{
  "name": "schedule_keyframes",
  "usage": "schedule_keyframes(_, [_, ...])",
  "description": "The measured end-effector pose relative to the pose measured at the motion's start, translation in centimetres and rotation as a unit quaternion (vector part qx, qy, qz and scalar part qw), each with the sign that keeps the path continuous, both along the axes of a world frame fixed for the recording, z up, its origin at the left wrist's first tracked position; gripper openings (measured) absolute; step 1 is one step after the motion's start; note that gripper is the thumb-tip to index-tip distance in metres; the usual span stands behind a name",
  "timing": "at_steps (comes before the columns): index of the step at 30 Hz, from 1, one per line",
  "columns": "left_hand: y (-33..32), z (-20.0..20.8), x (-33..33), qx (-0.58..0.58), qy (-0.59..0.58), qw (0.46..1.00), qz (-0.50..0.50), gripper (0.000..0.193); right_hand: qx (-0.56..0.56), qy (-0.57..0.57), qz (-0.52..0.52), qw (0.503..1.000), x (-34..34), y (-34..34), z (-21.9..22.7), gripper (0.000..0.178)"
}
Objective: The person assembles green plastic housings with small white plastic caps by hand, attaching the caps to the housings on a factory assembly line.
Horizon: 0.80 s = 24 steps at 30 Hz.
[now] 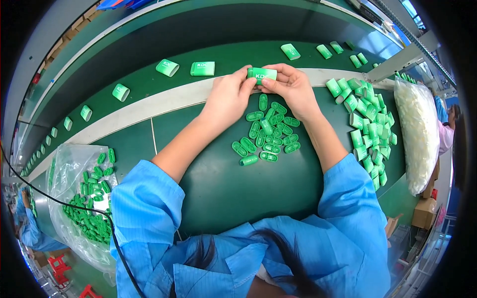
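Between both hands, at the far edge of the green table, is a small flat plastic case (263, 74), its green fading to pale green. My left hand (227, 97) pinches its left end, where a darker green end piece shows. My right hand (294, 89) closes its fingers round the right end. Just below the hands lie several loose oval green caps (274, 148), most with their hollow side up. Right of my right forearm spreads a heap of open-ended green case sleeves (370, 126).
Beyond a pale rail (134, 107), finished-looking cases (202, 68) stand spaced along a green belt. A clear bag (59, 184) of green caps lies at left. A full bag of whitish parts (416, 134) stands far right. A black cable (54, 199) crosses my left sleeve.
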<state>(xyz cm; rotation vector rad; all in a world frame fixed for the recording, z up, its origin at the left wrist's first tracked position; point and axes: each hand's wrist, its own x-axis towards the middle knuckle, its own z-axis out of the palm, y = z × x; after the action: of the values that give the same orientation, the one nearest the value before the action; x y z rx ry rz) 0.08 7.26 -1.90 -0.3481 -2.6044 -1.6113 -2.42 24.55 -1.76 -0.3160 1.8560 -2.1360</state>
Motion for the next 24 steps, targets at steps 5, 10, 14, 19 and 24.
schedule_keyframes(5, [1.1, 0.5, 1.3, -0.148, 0.122, 0.98, 0.054, 0.027, 0.023, 0.044, -0.019, 0.999, 0.6, -0.6, 0.6, 0.026])
schedule_keyframes(10, [0.6, -0.2, -0.5, -0.147, 0.117, 0.982, 0.034, 0.023, 0.057, 0.055, -0.004, 0.997, -0.8, -0.2, 0.3, 0.026])
schedule_keyframes(14, [-1.2, 0.3, -4.3, -0.15, 0.013, 0.988, 0.033, 0.024, 0.225, 0.081, 0.05, 0.97, -4.9, 0.0, 1.2, 0.034])
schedule_keyframes(19, [-1.2, 1.1, -6.4, -0.274, 0.035, 0.957, 0.088, 0.033, 0.57, 0.409, -0.11, 0.704, -10.4, 2.8, -1.4, 0.037])
schedule_keyframes(24, [0.5, 3.5, -2.8, -0.333, 0.066, 0.94, 0.035, 0.033, 0.607, 0.341, -0.047, 0.716, -10.7, 3.5, -0.9, 0.033])
